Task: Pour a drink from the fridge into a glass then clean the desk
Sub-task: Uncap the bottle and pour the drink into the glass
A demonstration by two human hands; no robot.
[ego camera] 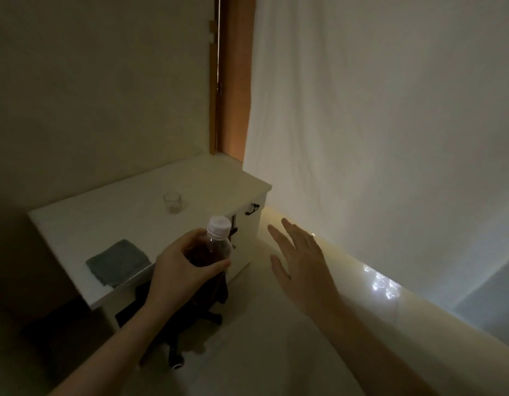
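The room is dim, with a pale wall on the left, a wooden frame (233, 81) at the far corner and a white curtain (376, 110) hanging down the right side. Against the wall stands the white worktop (104, 224), its near edge running across the lower left and its right end, with a dark drawer handle (252, 209), facing the open floor (276, 338). The dark base of a chair (196, 324) sits under the near edge. On the worktop a folded grey cloth (117, 262) lies close to the near edge, and the small clear glass (172, 202) stands upright farther back, well apart from the cloth with bare surface all round it. The left hand (179, 270) has its grip wrapped around the shoulder of the bottle (216, 247), which holds a dark drink, stands upright with its long axis vertical and its white cap (218, 224) on. The glass lies ahead and a little left of that grip, beyond the cap, so the left hand is the nearer one. The right hand (301, 261) hovers over the floor to the right, fingers spread and holding nothing, just beside the bottle. The cap likely has to come off before pouring, and the free hand seems well placed for it.
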